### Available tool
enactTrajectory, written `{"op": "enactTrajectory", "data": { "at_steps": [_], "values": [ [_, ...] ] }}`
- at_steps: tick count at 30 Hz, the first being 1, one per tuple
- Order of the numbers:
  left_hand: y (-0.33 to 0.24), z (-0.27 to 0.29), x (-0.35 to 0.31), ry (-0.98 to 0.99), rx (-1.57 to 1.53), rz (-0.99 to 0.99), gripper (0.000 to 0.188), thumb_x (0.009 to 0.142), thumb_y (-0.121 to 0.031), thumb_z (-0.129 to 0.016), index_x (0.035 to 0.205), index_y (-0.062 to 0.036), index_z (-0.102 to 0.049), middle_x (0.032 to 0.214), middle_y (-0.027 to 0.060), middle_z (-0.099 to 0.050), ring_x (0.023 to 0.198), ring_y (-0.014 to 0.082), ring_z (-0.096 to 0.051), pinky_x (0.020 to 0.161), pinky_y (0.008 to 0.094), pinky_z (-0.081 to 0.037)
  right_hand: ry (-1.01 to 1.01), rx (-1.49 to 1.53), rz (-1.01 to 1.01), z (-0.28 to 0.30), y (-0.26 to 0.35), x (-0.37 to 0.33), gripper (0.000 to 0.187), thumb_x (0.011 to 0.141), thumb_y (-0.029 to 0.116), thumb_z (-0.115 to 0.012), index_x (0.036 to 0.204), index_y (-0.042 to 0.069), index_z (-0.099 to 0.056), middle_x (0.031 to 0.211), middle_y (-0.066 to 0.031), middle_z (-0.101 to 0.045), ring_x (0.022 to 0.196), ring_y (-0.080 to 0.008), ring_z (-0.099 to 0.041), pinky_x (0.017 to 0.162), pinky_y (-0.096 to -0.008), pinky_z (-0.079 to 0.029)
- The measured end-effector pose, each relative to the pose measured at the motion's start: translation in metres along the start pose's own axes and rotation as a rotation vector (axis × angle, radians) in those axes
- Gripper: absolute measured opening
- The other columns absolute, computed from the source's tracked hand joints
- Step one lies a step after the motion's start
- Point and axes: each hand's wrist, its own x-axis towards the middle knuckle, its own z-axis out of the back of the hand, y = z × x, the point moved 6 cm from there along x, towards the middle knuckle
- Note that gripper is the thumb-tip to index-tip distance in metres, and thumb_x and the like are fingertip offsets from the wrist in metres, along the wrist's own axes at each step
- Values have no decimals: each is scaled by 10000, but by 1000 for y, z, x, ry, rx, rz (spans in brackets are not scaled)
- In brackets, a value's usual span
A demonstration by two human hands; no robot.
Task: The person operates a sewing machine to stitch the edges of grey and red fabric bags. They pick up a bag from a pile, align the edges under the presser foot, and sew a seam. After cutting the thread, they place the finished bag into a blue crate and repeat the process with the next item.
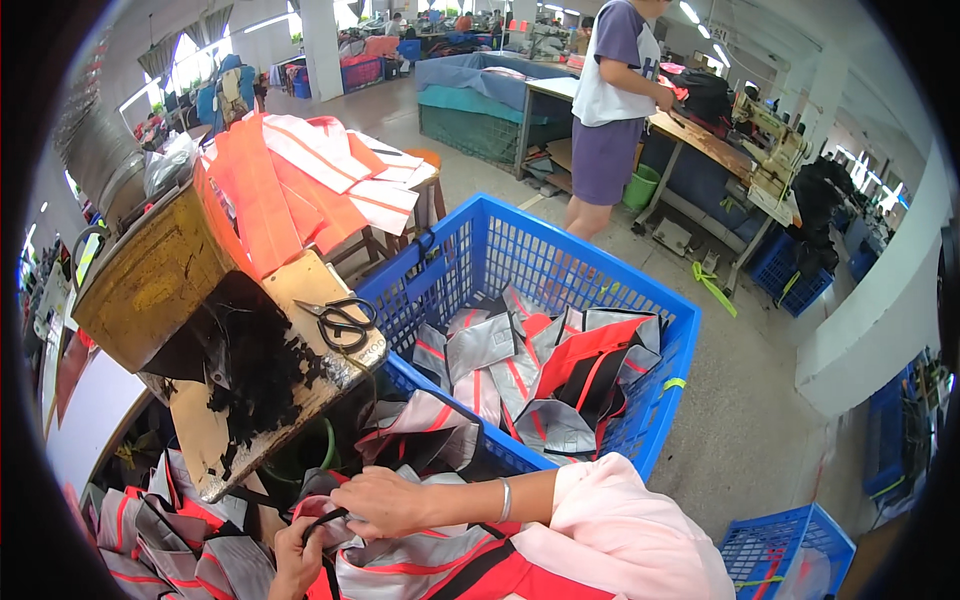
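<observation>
- Workshop hall, background: pale grey floor (745,370) and a thick white column (865,325) at the right of the frame.
- Lower centre: a grey, red and black fabric piece (430,572) lies beneath the person's hands, with a narrow black fabric strip (324,520) at its left end.
- Left hand (292,562): thumb and fingers appear clamped on the strip. Right hand (385,503): fingers bent and drawn together over the strip's upper end; the exact contact is partly hidden.
- Likely fault, strip: uneven tension between the hands could twist it or let it slip from the fingertips.
- Likely fault, fabric: the piece lies close to a heap of similar grey and red pieces (180,540) at lower left; a tug could snag or mix them.
- Centre left: metal scissors with black handles (335,315) rest near the right end of a worn tan wooden board (300,278). A knock to the board could send them into the blue lattice plastic crate (590,245), where loose grey, pink and red pieces (485,345) could be cut.
</observation>
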Motion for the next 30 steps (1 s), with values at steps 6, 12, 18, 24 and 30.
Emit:
{"op": "enactTrajectory", "data": {
  "at_steps": [6, 12, 18, 24, 30],
  "values": [
    [-11, 18, -14, -196, 21, -56, 71, 842, -35, -592, 861, 26, -624, 708, 75, -625, 636, 105, -561, 574, 278, -431, 162, 208, -118, -10, -9, 14, 330, 751, 339, -636, 851, 27, -596, 768, -168, -636, 745, -373, -614, 647, -461, -469],
    [-21, 76, -16, -254, 22, 211, 109, 860, -47, -583, 901, 31, -649, 809, 104, -669, 743, 164, -625, 694, 282, -491, 86, 277, 128, 18, 9, 69, 397, 737, 399, -684, 905, 42, -637, 803, -174, -636, 760, -364, -626, 657, -445, -492],
    [3, 49, 30, -161, -71, 181, 246, 917, -142, -546, 1087, 1, -650, 934, 89, -669, 882, 144, -601, 810, 296, -472, 296, 308, -195, 7, -45, 67, 418, 776, 351, -690, 1029, 21, -643, 899, -165, -663, 795, -261, -662, 711, -351, -512],
    [3, 84, 72, -186, -246, 252, 271, 937, -223, -594, 1021, 31, -641, 863, 20, -633, 823, 83, -548, 737, 253, -452, 246, 504, -385, 25, -69, 114, 331, 780, 236, -677, 990, -17, -641, 783, -119, -647, 692, -179, -595, 668, -315, -485],
    [23, 97, 93, -174, -287, 382, 298, 962, -258, -575, 1012, 31, -625, 855, -20, -594, 817, 52, -513, 725, 228, -435, 219, 569, -362, 23, -84, 144, 216, 820, 196, -660, 893, 1, -603, 742, 40, -535, 690, -31, -452, 593, -212, -384]
  ]
}}
